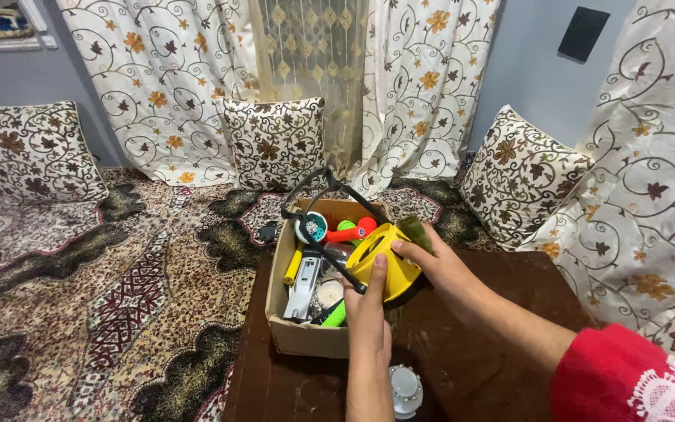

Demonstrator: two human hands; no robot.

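From the head camera, both hands hold a round yellow plastic lamp (380, 266) with a thin black wire handle (316, 205) just over an open brown cardboard box (298, 334). The left hand (369, 309) has its fingers curled on the lamp's near side, thumb up on the yellow. The right hand (435, 270) wraps its fingers around the far side. The box sits on a dark brown wooden table (486, 367). A small white round thing (405, 388) stands near the left wrist.
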